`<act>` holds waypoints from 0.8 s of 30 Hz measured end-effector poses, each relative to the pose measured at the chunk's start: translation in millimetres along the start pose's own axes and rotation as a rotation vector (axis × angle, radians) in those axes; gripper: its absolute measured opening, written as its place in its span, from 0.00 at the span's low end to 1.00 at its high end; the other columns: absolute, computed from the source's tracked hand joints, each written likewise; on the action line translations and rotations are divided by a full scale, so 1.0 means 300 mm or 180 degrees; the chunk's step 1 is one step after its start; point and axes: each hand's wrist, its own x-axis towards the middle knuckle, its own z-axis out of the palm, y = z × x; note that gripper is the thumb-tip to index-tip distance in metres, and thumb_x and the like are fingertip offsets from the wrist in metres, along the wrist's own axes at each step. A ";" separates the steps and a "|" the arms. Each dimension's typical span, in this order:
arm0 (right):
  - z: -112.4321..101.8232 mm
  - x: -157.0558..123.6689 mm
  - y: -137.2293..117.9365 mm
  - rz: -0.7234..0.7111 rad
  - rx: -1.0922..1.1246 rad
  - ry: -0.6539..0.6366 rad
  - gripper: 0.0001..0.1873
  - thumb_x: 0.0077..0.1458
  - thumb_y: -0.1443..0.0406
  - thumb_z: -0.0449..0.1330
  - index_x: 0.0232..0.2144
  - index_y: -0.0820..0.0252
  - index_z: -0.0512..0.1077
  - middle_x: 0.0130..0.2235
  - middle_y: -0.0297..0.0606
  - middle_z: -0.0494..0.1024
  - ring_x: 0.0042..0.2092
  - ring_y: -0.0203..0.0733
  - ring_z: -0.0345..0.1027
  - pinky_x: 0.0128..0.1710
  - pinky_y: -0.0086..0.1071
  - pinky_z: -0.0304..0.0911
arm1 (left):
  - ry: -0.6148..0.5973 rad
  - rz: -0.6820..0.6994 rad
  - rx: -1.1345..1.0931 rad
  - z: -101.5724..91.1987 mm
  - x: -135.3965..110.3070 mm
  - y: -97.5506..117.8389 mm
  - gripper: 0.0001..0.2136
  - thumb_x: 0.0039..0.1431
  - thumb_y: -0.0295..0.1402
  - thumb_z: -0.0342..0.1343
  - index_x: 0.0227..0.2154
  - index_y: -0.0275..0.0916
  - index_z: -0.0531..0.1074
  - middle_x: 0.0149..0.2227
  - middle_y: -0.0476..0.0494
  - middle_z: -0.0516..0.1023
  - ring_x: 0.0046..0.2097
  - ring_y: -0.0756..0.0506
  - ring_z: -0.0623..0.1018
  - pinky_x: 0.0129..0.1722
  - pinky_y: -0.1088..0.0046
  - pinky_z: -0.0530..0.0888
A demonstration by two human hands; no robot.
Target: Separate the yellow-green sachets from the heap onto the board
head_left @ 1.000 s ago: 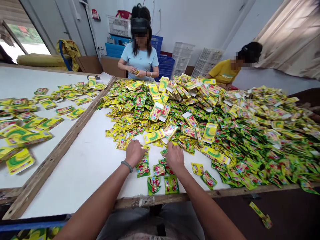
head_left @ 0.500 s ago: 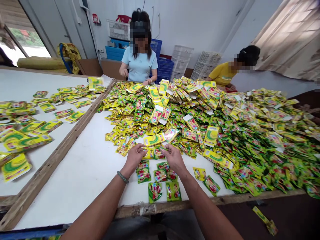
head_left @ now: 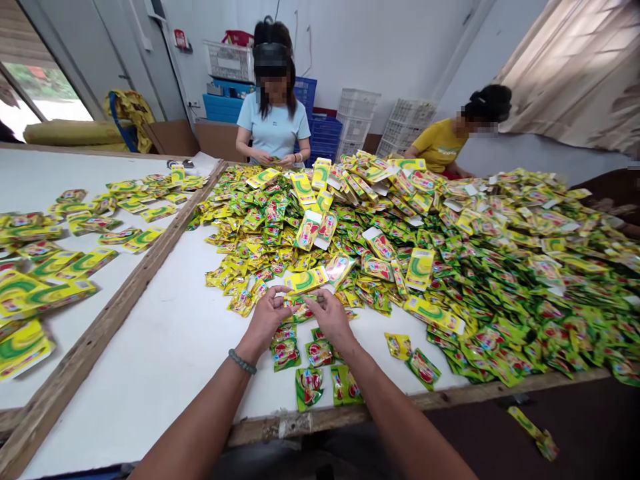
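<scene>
Both my hands meet just above the white table (head_left: pixel 165 347), at the near edge of a big heap of green and yellow sachets (head_left: pixel 450 253). My left hand (head_left: pixel 267 319) and my right hand (head_left: pixel 327 317) are closed on a small sachet (head_left: pixel 299 307) held between them. A beaded bracelet sits on my left wrist. Below my hands lie several green sachets with red pictures (head_left: pixel 310 373), laid out in rows near the table's front edge. A yellow card packet (head_left: pixel 306 280) lies just beyond my fingers.
Two people sit at the far side: one in a light blue shirt (head_left: pixel 274 130), one in a yellow shirt (head_left: pixel 440 143). A wooden strip (head_left: pixel 125 293) divides off the left table, strewn with yellow packets (head_left: pixel 55 267). Crates (head_left: pixel 360 113) are stacked by the wall. One sachet strip (head_left: pixel 533 432) lies on the floor.
My hands rose from lying flat on the sachets by the heap and came together, pinching one sachet between them. The view shifted slightly.
</scene>
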 end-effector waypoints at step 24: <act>-0.130 -0.001 0.030 -0.0257 0.0574 0.0951 0.17 0.54 0.56 0.54 0.42 0.60 0.67 0.39 0.39 0.76 0.40 0.41 0.68 0.40 0.34 0.63 | -0.0553 0.0773 0.2480 -0.012 0.089 0.083 0.17 0.51 0.44 0.56 0.40 0.39 0.71 0.34 0.46 0.77 0.36 0.44 0.74 0.35 0.71 0.68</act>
